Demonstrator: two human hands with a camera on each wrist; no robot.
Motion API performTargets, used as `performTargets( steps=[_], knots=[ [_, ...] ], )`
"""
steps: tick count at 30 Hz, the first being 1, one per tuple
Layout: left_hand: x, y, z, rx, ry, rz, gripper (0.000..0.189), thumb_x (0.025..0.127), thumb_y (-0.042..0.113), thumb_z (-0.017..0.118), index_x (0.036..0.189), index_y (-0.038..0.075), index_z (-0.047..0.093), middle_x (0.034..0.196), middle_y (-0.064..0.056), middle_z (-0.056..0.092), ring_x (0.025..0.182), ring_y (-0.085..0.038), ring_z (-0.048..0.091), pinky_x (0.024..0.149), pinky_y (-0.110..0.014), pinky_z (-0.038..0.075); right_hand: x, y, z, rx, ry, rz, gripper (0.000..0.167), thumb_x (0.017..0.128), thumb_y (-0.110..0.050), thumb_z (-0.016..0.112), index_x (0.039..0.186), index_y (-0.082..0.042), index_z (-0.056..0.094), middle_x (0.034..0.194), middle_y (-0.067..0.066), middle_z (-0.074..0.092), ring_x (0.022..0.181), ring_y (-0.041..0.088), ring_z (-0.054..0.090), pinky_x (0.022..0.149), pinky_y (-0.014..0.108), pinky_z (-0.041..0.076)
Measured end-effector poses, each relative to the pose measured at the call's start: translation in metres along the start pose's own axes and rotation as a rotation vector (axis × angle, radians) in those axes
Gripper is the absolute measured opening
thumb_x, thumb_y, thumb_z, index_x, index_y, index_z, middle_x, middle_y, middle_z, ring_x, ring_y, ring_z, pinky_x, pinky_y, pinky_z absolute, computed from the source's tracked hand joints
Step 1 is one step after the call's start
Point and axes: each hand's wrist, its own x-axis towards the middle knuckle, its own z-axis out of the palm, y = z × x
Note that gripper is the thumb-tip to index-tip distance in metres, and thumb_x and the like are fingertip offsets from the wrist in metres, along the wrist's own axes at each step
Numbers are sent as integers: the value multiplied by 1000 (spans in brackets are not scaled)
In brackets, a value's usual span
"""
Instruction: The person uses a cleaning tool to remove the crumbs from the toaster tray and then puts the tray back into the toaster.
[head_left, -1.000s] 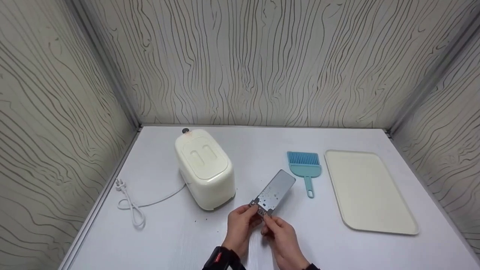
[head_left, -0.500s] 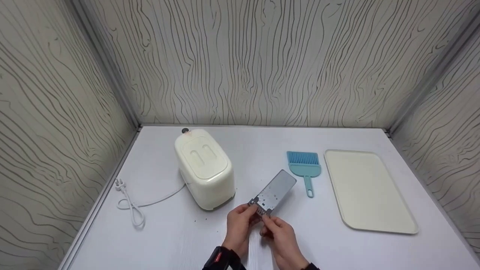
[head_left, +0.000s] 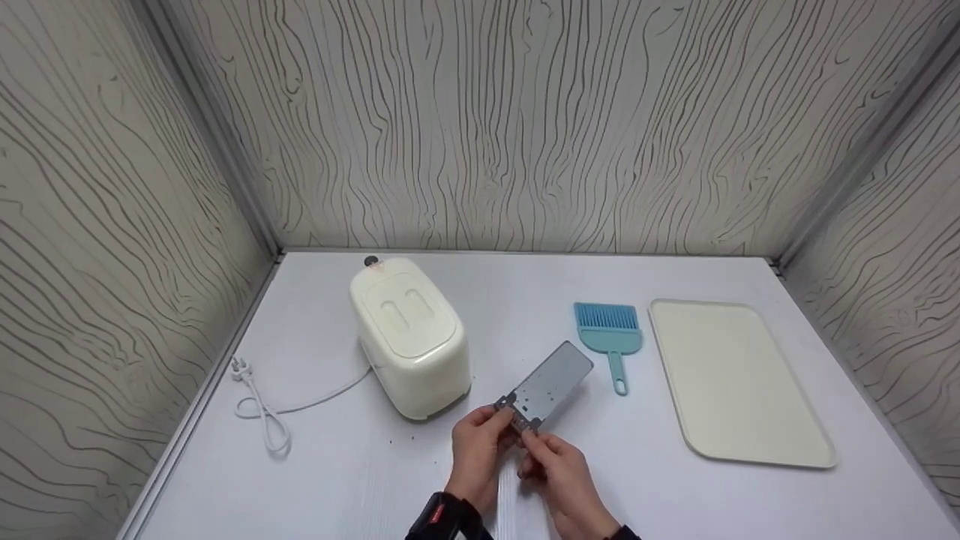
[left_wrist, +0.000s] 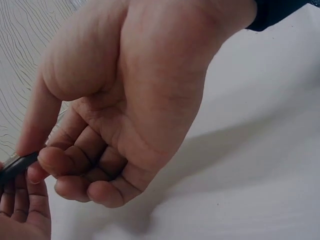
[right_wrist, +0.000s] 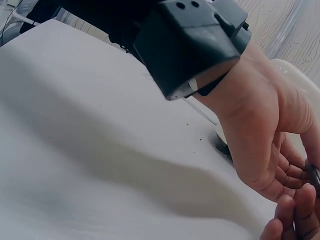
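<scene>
On the white desk (head_left: 337, 480) stands a cream, rounded, box-shaped appliance (head_left: 409, 337). To its right, a flat grey rectangular metal plate (head_left: 556, 379) slants toward a blue, broad-headed brush (head_left: 610, 341). The left hand (head_left: 474, 452) and right hand (head_left: 562, 475) pinch the plate's near end, thumbs and fingers closed on it.

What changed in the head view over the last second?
Very little: the gray panel's near end shifted slightly left, with the fingertips of both hands; its far end went slightly right. Nothing taken up or let go: left hand and right hand still grip it. Cream appliance, blue brush, cream tray unchanged.
</scene>
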Motion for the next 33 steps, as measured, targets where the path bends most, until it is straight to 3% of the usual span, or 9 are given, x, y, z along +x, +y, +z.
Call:
performTargets(
  steps=[9, 15, 22, 28, 33],
  knots=[
    [1, 5, -5, 15, -1, 3, 26, 92, 10, 69, 111, -6, 63, 106, -16, 71, 89, -19, 71, 78, -33, 62, -1, -4, -15, -84, -13, -13, 36, 107, -33, 53, 111, 0, 67, 78, 2, 63, 75, 16, 61, 71, 29, 51],
    [1, 7, -11, 15, -10, -10, 29, 92, 10, 70, 114, -6, 62, 112, -19, 70, 93, -21, 71, 82, -35, 62, 1, -19, -34, -116, 121, -53, 34, 108, -25, 50, 120, 5, 62, 84, 8, 64, 79, 20, 63, 73, 31, 54],
    [0, 8, -15, 0, -19, 8, 28, 93, 10, 69, 114, -7, 61, 112, -19, 69, 92, -22, 71, 82, -36, 62, 6, -40, -56, -143, 249, -162, 31, 108, -20, 52, 126, 4, 58, 94, 12, 69, 87, 21, 65, 75, 30, 57],
    [0, 7, -17, -15, -31, 14, 28, 94, 11, 69, 114, -7, 60, 112, -18, 68, 93, -22, 70, 82, -36, 62, 8, -52, -74, -286, 273, -252, 30, 108, -20, 51, 129, 2, 54, 113, 13, 72, 105, 22, 66, 86, 31, 57],
    [-2, 7, -17, -24, -37, 36, 26, 94, 10, 69, 111, -8, 62, 109, -18, 69, 91, -21, 70, 81, -35, 61, 8, -60, -88, -519, 279, -327, 36, 108, -22, 51, 139, -4, 52, 141, 17, 60, 133, 32, 54, 107, 41, 50]
  ],
)
